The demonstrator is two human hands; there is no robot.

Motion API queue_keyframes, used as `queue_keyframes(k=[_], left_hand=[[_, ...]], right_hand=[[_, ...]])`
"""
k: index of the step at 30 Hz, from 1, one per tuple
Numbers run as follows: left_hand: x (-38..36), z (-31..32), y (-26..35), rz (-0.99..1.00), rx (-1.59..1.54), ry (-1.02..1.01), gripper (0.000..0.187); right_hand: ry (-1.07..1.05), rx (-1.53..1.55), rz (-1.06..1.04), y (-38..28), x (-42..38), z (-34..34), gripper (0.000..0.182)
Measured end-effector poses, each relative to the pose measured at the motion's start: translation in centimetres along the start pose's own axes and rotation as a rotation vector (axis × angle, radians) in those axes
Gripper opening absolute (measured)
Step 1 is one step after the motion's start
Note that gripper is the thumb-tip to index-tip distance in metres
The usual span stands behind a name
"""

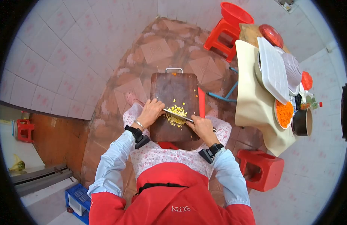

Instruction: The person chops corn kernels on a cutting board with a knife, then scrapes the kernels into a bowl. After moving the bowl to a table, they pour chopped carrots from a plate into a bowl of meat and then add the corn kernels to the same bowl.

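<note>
A: Yellow chopped bits (176, 114) sit in a small heap on the wooden cutting board (173, 90), at its near half, right between the two hands. What holds what?

B: The right hand (203, 127) is wrapped around the handle of a knife (178, 115). Its fingers are closed on the handle, so that hand is full. The left hand (150, 111) lies flat and fairly open, fingers pressing down on the blade's far end near the tip.

A: So how does the blade run against the heap?

B: The long axis goes slantwise, from the right hand low on the right up to the left hand on the left. The heap lies straight under and around the middle of the blade, touching it. Both hands are about equally close to the bits, one on each side. A few stray bits lie a little farther up the board.

A: And where is the board itself?

B: It rests across the person's lap, over a red stool whose edge shows beside it, with its metal handle (174, 69) pointing away.

A: Beyond that?

B: To the right stands a table with a cream cloth (252, 101). On it are a plate of orange chopped pieces (284, 113), a dark pot (302, 122) and a white tray (272, 69). A red stool (226, 28) stands farther off.
</note>
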State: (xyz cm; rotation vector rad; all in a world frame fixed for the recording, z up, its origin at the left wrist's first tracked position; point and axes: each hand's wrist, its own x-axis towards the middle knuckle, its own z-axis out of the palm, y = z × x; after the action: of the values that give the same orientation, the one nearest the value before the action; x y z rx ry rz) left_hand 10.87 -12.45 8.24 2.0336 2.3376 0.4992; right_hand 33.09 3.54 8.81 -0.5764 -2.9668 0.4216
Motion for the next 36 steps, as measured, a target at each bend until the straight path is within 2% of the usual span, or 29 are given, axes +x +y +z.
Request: queue_keyframes(k=[5,8,13,16,20,23,27,30,32,36], left_hand=[[1.0,-0.5,0.0,-0.033,0.020,0.047,0.017],[1.5,0.6,-0.6,-0.004,0.044,0.032,0.017],[2.5,0.2,-1.0,-0.011,0.049,0.009,0.016],[4.6,-0.8,-1.2,-0.054,0.060,0.060,0.016],[6.5,1.5,-2.6,-0.037,0.052,0.106,0.016],[6.1,1.8,-2.4,-0.020,0.057,0.075,0.016],[3.6,0.7,-1.3,0.041,0.016,-0.038,0.015],[4.2,0.2,-1.2,0.050,0.024,-0.039,0.015],[6.2,-0.1,-1.2,-0.019,0.078,0.061,0.014],[10.5,2.1,-3.0,-0.046,0.095,0.118,0.012]], right_hand=[[0.015,-0.005,0.024,-0.2,1.1,-2.2,0.031],[0.038,-0.004,0.016,0.8,0.6,0.2,0.032],[0.015,-0.005,-0.002,1.3,1.9,-1.2,0.033],[0.091,-0.035,0.006,2.2,3.7,-2.0,0.032],[0.139,-0.077,0.008,3.7,5.0,-0.4,0.031],[0.114,-0.083,0.057,3.5,4.1,0.5,0.030],[0.101,-0.014,0.001,2.9,2.0,0.1,0.029],[0.109,-0.024,-0.047,3.6,2.6,-0.7,0.028],[0.138,-0.048,-0.052,4.9,4.4,-1.3,0.028],[0.172,-0.117,-0.035,7.8,8.4,-1.9,0.028]])
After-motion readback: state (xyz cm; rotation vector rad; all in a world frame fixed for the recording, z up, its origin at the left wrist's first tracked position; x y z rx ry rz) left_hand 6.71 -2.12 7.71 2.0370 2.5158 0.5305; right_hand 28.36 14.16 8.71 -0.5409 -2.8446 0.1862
